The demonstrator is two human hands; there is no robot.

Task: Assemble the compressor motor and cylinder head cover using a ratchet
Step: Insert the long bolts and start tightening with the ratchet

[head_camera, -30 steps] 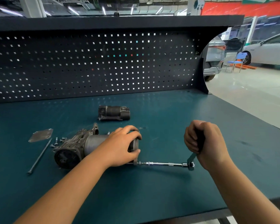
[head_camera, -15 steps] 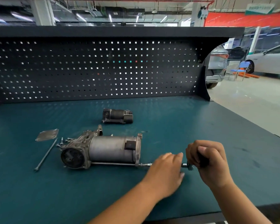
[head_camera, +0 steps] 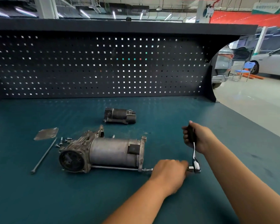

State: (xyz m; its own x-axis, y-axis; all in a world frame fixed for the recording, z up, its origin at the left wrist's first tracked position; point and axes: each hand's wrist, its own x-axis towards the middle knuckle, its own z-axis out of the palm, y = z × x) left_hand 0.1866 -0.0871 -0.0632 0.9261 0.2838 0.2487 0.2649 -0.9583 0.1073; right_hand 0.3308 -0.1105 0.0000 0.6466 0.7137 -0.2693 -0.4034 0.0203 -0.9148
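Since 0.5 s ago the ratchet [head_camera: 194,156] has swung up, so its black grip now points toward 12 o'clock from its head instead of lying low beside it. 1 s ago the left hand [head_camera: 168,173] was on the motor housing; it now lies over the tool shaft. The right hand [head_camera: 199,138] is wrapped in a fist round the grip, which gives leverage for the next stroke. The left hand covers the extension bar [head_camera: 148,169] just at 9 o'clock of the ratchet head, probably to keep the shaft in line with the fastener. Its fingers are hidden under the palm, so I cannot tell whether it pinches the bar or only rests on it.

At 9 o'clock of that hand, the bar meets the end flange of the compressor motor [head_camera: 113,152], which lies on its side on the teal workbench [head_camera: 39,199]. 1 long through bolt [head_camera: 116,167] runs along the motor's near side into the compressor body [head_camera: 74,152], so this looks like the fastener being tightened.

Farther out, at 10 o'clock of the motor, the cylinder head cover [head_camera: 46,134] lies flat and not yet fitted. A few small screws [head_camera: 61,142] are between it and the compressor body. A 2nd long bolt [head_camera: 44,156] waits loose at 9 o'clock of the body. A black cylindrical part [head_camera: 120,115] sits apart at 12 o'clock of the motor, in front of the pegboard [head_camera: 103,65].
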